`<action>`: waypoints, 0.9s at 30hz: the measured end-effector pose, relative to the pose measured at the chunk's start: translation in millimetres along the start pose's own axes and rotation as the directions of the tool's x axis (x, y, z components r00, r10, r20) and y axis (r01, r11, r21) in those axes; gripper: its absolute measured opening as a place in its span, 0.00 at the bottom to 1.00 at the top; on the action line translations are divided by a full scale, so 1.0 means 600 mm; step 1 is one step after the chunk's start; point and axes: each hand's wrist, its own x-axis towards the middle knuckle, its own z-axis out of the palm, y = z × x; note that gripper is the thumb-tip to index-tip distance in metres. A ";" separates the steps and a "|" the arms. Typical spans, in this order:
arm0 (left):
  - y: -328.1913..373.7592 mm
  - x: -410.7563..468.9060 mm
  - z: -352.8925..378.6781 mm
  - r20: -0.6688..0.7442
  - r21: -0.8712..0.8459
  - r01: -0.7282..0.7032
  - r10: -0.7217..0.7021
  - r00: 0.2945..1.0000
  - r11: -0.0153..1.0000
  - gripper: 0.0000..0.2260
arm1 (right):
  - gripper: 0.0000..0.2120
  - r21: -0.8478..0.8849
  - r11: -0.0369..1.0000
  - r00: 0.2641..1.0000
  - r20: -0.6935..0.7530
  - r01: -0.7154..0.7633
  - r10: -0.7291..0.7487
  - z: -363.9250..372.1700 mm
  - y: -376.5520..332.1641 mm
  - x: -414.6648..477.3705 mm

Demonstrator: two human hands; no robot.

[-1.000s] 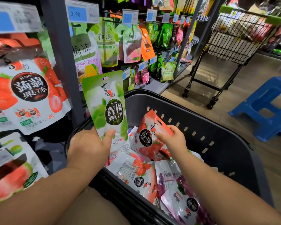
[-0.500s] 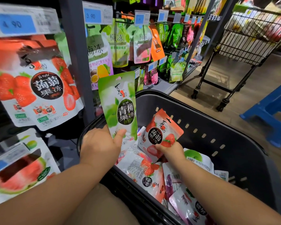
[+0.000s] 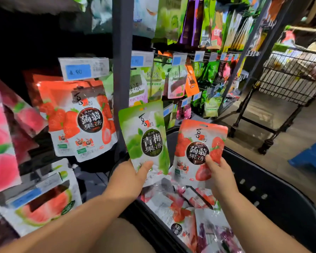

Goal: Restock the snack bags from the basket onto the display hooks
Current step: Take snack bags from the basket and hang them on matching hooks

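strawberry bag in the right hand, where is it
Head view, right of centre: the strawberry bag is held upright by the right hand above the basket, beside the green bag in the left hand.

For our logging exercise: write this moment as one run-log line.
left hand: holds green bag | right hand: holds strawberry bag | both bags over basket | neither bag hung yet

Green bag (image 3: 144, 137) and strawberry bag (image 3: 199, 152) upright above the basket (image 3: 274, 207) (more bags (image 3: 175, 210) inside).
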 end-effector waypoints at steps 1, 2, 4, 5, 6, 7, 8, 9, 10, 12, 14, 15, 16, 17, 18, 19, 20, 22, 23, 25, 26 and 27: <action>0.001 -0.001 -0.007 0.000 -0.008 -0.005 0.005 1.000 1.000 0.17 | 0.03 0.052 0.999 1.000 0.024 0.007 -0.008 0.004 -0.018 -0.005; 0.002 -0.002 -0.015 0.000 -0.017 -0.008 0.008 1.000 1.000 0.17 | 0.06 0.093 0.996 0.998 0.051 0.016 -0.021 0.009 -0.036 -0.012; 0.005 -0.005 -0.031 -0.006 -0.053 -0.016 0.015 1.000 0.998 0.17 | 0.17 0.137 0.990 0.991 0.117 0.044 -0.061 0.020 -0.064 -0.021; 0.008 -0.006 -0.041 -0.007 -0.071 -0.023 0.022 1.000 0.997 0.17 | 0.17 0.142 0.988 0.984 0.158 0.056 -0.079 0.028 -0.077 -0.029; 0.013 -0.009 -0.050 -0.001 -0.091 -0.022 0.022 1.000 0.996 0.16 | 0.11 0.137 0.988 0.976 0.197 0.070 -0.096 0.035 -0.087 -0.036; 0.017 -0.011 -0.058 0.003 -0.122 -0.018 0.018 1.000 0.992 0.16 | 0.05 0.132 0.988 0.965 0.236 0.082 -0.111 0.042 -0.096 -0.043; 0.020 -0.015 -0.066 0.013 -0.157 -0.009 0.011 1.000 0.988 0.15 | 0.05 0.120 0.989 0.959 0.257 0.089 -0.117 0.048 -0.101 -0.048; 0.023 -0.020 -0.072 0.027 -0.188 -0.003 0.008 1.000 0.982 0.15 | 0.07 0.100 0.991 0.955 0.273 0.093 -0.117 0.058 -0.111 -0.058; 0.026 -0.027 -0.080 0.040 -0.211 -0.001 0.010 0.999 0.977 0.14 | 0.08 0.087 0.990 0.950 0.285 0.111 -0.131 0.068 -0.116 -0.064; 0.024 -0.041 -0.095 0.040 -0.275 -0.001 0.013 0.999 0.961 0.15 | 0.10 0.083 0.985 0.931 0.325 0.149 -0.168 0.089 -0.127 -0.078; 0.026 -0.057 -0.115 0.018 -0.344 0.025 -0.021 1.000 0.939 0.17 | 0.12 0.083 0.982 0.919 0.347 0.168 -0.186 0.111 -0.136 -0.089; 0.022 -0.063 -0.124 0.011 -0.355 0.031 -0.030 1.000 0.934 0.18 | 0.13 0.086 0.981 0.915 0.354 0.172 -0.191 0.123 -0.144 -0.099; 0.022 -0.071 -0.136 -0.002 -0.354 0.031 -0.034 0.999 0.935 0.20 | 0.14 0.094 0.979 0.904 0.378 0.178 -0.201 0.134 -0.144 -0.098; 0.020 -0.076 -0.145 -0.021 -0.367 0.018 -0.028 0.999 0.930 0.21 | 0.15 0.093 0.978 0.893 0.400 0.185 -0.207 0.146 -0.152 -0.107; 0.023 -0.082 -0.156 -0.040 -0.391 -0.004 -0.013 0.999 0.920 0.21 | 0.17 0.089 0.975 0.876 0.429 0.202 -0.220 0.158 -0.153 -0.108; 0.021 -0.086 -0.163 -0.040 -0.420 -0.024 0.008 0.999 0.907 0.21 | 0.19 0.075 0.973 0.866 0.445 0.217 -0.227 0.170 -0.161 -0.118; 0.020 -0.092 -0.171 -0.047 -0.454 -0.045 0.026 0.999 0.890 0.22 | 0.20 0.066 0.970 0.853 0.465 0.235 -0.239 0.181 -0.161 -0.120; 0.007 -0.094 -0.175 -0.089 -0.547 -0.062 0.016 0.996 0.835 0.24 | 0.20 0.039 0.962 0.832 0.493 0.272 -0.255 0.201 -0.165 -0.130; 0.002 -0.096 -0.176 -0.119 -0.576 -0.068 -0.001 0.993 0.814 0.21 | 0.20 0.028 0.960 0.829 0.499 0.277 -0.254 0.210 -0.171 -0.140; -0.009 -0.100 -0.178 -0.185 -0.588 -0.081 -0.037 0.982 0.805 0.15 | 0.16 0.050 0.969 0.821 0.522 0.241 -0.232 0.226 -0.173 -0.152; -0.015 -0.102 -0.179 -0.205 -0.591 -0.075 -0.059 0.977 0.803 0.14 | 0.12 0.058 0.974 0.811 0.546 0.217 -0.213 0.233 -0.170 -0.155; -0.020 -0.105 -0.181 -0.218 -0.605 -0.068 -0.083 0.972 0.793 0.15 | 0.08 0.039 0.979 0.795 0.577 0.201 -0.187 0.238 -0.173 -0.165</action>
